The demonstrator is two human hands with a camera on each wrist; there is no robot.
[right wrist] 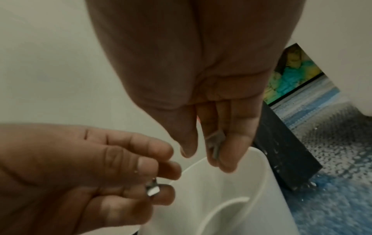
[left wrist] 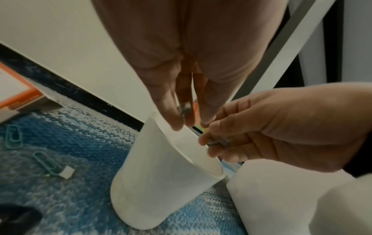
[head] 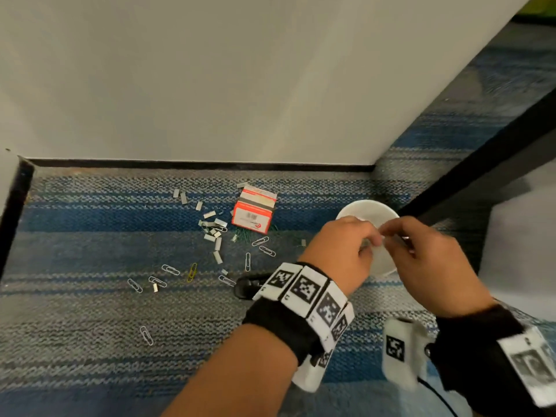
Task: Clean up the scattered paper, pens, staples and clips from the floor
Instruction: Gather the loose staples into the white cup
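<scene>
My two hands are meeting over the white cup point(head: 367, 209), and they are hiding most of its mouth and near wall from my head view; what is lying inside it I cannot make out. A black object point(head: 247, 285) is poking out from behind my left wristband, mostly covered, so I cannot tell what it is. The wrist views are blurring the small metal pieces, so I cannot count them.

My left hand point(head: 340, 251) is curling its fingers around a small clump of staples point(right wrist: 153, 190), pinching them at the fingertips just above the cup's rim. My right hand point(head: 433, 260) is holding a strip of staples point(right wrist: 215, 143) between its fingers, pointing down at the cup's opening, its fingertips almost touching those of my left hand.

The cup is standing upright on the striped blue and grey carpet point(head: 90, 326), near the wall's black skirting point(head: 180, 164) and beside a dark table leg point(head: 469, 164) on the right. To the left of my hands, more loose staples point(head: 212, 227) are lying scattered on the carpet beside a red and white staple box point(head: 254, 210). Silver paper clips point(head: 170, 269) are lying nearer to me and further left, with one yellow clip point(head: 192, 272) among them, all well apart from both hands.
</scene>
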